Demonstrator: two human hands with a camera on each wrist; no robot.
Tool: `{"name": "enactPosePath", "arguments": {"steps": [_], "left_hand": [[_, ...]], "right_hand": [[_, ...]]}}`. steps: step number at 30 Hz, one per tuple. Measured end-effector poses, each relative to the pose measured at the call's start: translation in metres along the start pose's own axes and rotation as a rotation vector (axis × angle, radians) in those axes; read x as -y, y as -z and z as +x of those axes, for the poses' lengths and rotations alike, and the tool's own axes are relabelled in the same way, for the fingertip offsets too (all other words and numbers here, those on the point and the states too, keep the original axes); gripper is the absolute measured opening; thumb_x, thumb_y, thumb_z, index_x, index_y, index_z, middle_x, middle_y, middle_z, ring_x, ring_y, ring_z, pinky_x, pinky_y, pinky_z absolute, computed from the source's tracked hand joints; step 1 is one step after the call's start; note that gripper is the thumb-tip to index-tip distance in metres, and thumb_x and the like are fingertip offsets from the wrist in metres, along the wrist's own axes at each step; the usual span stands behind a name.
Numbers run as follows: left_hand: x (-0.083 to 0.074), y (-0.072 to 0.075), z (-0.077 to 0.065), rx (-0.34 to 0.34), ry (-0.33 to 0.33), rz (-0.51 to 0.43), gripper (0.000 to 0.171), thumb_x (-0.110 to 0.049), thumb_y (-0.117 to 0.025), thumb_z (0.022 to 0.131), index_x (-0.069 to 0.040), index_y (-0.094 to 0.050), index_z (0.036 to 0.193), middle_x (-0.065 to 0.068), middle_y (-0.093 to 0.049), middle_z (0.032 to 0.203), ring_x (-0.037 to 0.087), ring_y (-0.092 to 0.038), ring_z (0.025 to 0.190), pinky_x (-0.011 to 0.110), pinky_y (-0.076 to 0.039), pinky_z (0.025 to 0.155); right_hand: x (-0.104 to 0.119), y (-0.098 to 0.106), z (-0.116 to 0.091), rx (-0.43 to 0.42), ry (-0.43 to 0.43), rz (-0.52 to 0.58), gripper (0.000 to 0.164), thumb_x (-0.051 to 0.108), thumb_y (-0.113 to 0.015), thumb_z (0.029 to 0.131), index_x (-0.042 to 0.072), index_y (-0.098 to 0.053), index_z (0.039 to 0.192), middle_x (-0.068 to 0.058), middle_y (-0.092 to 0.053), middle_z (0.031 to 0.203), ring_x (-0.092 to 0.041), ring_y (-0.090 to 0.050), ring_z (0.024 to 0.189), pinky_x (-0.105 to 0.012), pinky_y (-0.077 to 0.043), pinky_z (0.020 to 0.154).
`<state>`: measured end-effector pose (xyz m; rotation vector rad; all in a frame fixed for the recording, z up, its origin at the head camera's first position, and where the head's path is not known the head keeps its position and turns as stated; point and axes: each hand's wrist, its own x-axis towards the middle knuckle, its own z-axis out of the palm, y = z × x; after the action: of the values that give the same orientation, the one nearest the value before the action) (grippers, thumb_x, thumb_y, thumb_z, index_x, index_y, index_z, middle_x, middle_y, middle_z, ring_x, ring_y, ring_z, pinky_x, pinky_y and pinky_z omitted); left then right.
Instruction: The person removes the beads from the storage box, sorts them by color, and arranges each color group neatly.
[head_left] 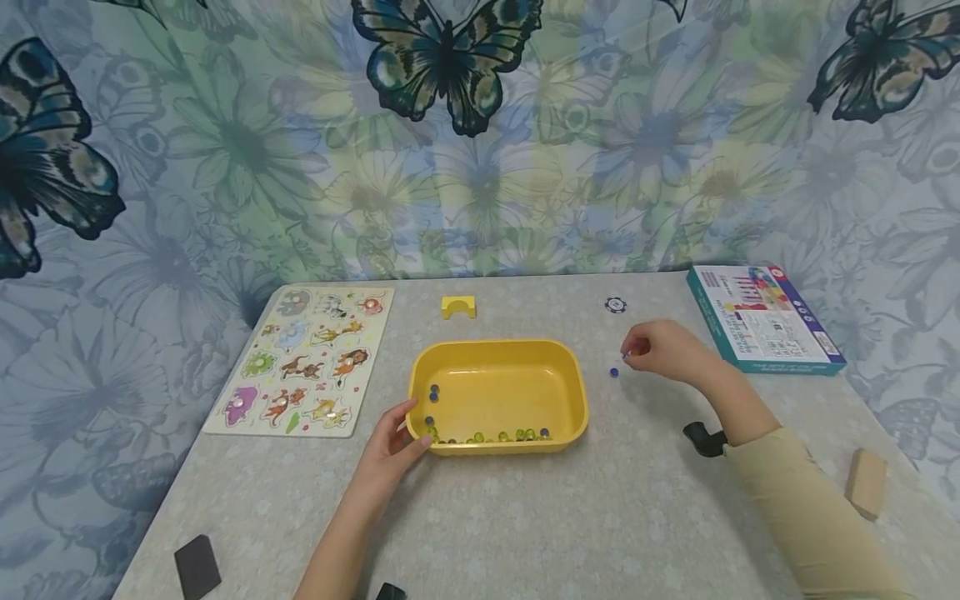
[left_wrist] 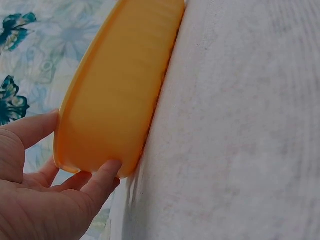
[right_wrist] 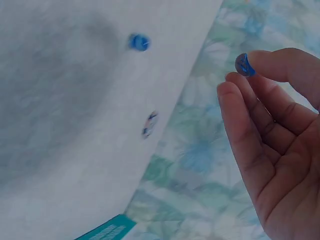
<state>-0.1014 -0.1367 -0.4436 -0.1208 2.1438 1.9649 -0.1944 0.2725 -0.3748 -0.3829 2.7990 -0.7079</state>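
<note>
The right hand (right_wrist: 280, 150) pinched 1 small blue glass marble (right_wrist: 244, 64) above the table; the left hand (head_left: 390, 454) gripped the yellow plastic tray (head_left: 573, 392) — a loose pinch could drop it.

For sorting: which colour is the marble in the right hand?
Blue marble, pinched by the right hand; clearest in the right wrist view.

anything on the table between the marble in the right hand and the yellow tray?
Nothing visible. The right hand pinches a blue marble right of the yellow tray; only bare table and a loose blue marble lie between.
</note>
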Motion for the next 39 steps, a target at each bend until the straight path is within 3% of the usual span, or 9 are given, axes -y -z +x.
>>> {"name": "enactPosePath", "arguments": {"steps": [7, 12, 25, 39], "left_hand": [[0.0, 0.0, 0.0, -0.008, 0.006, 0.002, 0.059, -0.007, -0.064, 0.087, -0.017, -0.038, 0.139, 0.006, -0.025, 0.15, 0.032, -0.031, 0.134, 0.041, -0.038, 0.102], [0.001, 0.001, -0.001, -0.006, 0.009, 0.007, 0.059, -0.008, -0.064, 0.087, -0.018, -0.038, 0.139, 0.005, -0.026, 0.149, 0.031, -0.032, 0.134, 0.04, -0.039, 0.102], [0.001, 0.0, -0.001, -0.002, 0.006, -0.006, 0.059, -0.009, -0.065, 0.086, -0.018, -0.039, 0.138, 0.003, -0.028, 0.148, 0.029, -0.035, 0.132, 0.037, -0.04, 0.101], [0.005, 0.002, 0.001, 0.012, -0.005, -0.022, 0.059, -0.012, -0.066, 0.086, -0.018, -0.038, 0.139, 0.001, -0.027, 0.148, 0.027, -0.032, 0.134, 0.041, -0.037, 0.104]], "right_hand": [[-0.035, -0.015, 0.012, 0.073, -0.09, -0.002, 0.011, 0.013, -0.065, 0.084, 0.008, -0.065, 0.094, -0.003, -0.059, 0.08, -0.019, -0.051, 0.073, -0.028, -0.045, 0.062], [-0.043, -0.027, 0.018, 0.09, -0.118, 0.004, 0.01, 0.012, -0.066, 0.083, 0.008, -0.064, 0.092, -0.004, -0.057, 0.079, -0.019, -0.051, 0.073, -0.028, -0.044, 0.063], [-0.043, -0.037, 0.024, 0.114, -0.18, -0.027, 0.009, 0.013, -0.067, 0.083, 0.009, -0.064, 0.091, -0.005, -0.057, 0.079, -0.02, -0.051, 0.074, -0.027, -0.045, 0.062], [-0.032, -0.023, 0.019, 0.122, -0.165, -0.06, 0.016, 0.013, -0.066, 0.084, 0.007, -0.064, 0.099, -0.006, -0.061, 0.087, -0.021, -0.053, 0.077, -0.032, -0.049, 0.068]]}}
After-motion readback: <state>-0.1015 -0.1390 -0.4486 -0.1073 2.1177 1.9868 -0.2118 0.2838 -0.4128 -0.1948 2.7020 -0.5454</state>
